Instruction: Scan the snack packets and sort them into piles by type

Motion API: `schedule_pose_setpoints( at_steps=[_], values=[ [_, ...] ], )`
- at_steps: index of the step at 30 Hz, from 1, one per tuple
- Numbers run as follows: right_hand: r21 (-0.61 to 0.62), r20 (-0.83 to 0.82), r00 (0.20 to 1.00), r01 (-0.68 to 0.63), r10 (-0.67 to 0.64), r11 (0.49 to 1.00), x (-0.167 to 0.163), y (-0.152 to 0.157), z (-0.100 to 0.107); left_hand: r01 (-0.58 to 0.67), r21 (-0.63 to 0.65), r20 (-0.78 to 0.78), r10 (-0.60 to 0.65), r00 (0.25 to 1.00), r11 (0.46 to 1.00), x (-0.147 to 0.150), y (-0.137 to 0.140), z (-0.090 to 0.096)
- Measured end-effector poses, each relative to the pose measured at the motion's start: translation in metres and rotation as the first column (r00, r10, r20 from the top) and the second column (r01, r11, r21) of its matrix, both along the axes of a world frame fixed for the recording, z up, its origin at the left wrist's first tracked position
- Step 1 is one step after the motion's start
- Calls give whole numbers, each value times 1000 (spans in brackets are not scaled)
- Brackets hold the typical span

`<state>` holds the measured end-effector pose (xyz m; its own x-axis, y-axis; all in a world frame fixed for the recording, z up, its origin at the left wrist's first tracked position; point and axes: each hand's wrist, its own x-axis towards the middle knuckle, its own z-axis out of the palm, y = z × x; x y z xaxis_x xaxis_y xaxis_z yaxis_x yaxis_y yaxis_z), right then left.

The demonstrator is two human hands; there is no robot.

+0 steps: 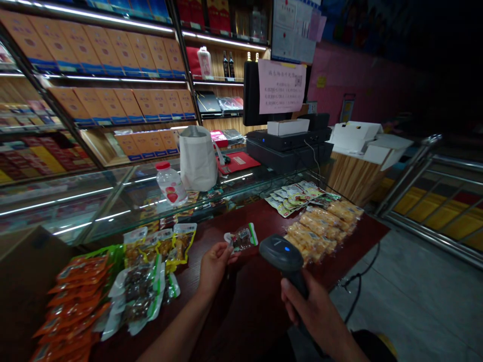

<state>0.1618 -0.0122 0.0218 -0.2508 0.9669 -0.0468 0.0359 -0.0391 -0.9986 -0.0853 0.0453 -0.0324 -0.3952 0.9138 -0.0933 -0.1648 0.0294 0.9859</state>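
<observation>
My left hand (219, 261) pinches the left end of a small clear snack packet (243, 238) with dark contents and a green edge. In my right hand (309, 306) is a black barcode scanner (281, 253), gripped by its handle, with a blue light on top. The scanner's head is just right of the packet. Left of my left hand lie similar packets with dark contents (141, 294), yellow-edged packets (162, 246) and a row of orange packets (77, 296). To the right of the scanner are packets of pale yellow snacks (320, 229) and green-white sachets (294, 196).
Behind the dark red table (249, 296) stands a glass counter (124, 201) with a plastic bottle (171, 185), a white bag (198, 157) and a red folder (238, 162). A monitor (252, 95) bears a paper notice. A metal railing (433, 241) stands at right; a cardboard box (28, 271) at left.
</observation>
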Motion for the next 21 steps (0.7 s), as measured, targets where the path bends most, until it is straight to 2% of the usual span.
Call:
schedule_pose_setpoints(
  at_steps=[14, 21],
  values=[
    [7, 71, 997, 21, -21, 1000, 1, -3, -1, -2, -10, -27, 1, 1000, 1000, 1, 0, 0],
    [20, 88, 995, 36, -37, 999, 4, -5, -2, 33, -10, -179, -34, 983, 999, 1, -3, 4]
  ],
)
